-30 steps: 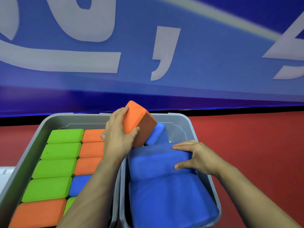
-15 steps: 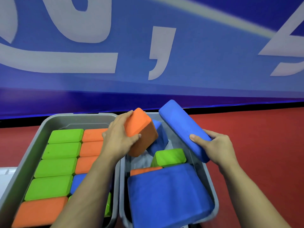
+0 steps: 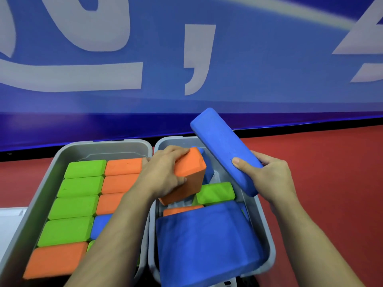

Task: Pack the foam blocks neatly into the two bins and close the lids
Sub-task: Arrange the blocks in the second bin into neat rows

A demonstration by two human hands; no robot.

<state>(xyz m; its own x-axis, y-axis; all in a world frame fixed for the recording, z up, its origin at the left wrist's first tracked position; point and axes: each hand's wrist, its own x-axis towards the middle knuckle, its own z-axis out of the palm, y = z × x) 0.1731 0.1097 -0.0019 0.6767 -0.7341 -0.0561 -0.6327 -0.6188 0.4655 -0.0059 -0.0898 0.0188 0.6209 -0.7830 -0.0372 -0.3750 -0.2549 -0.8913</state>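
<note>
Two grey bins stand side by side. The left bin (image 3: 62,158) holds neat rows of green and orange blocks, with one blue block among them. My left hand (image 3: 163,175) grips an orange block (image 3: 186,179), tilted over the right bin (image 3: 267,230). My right hand (image 3: 271,179) grips a long blue block (image 3: 223,148), raised at a slant above that bin's far right side. Inside the right bin lie a green block (image 3: 215,192), an orange block (image 3: 182,210) and a big blue block (image 3: 207,243) at the front. A further blue block (image 3: 208,172) shows behind the held orange one.
A blue wall with large white lettering (image 3: 199,59) rises right behind the bins. Red floor (image 3: 321,183) stretches to the right. A white object (image 3: 10,224) pokes in at the left edge, beside the left bin.
My right hand has lifted the long blue block off the pile in the right bin and raised it, uncovering the green and orange blocks. My left hand lowered the orange block slightly.
</note>
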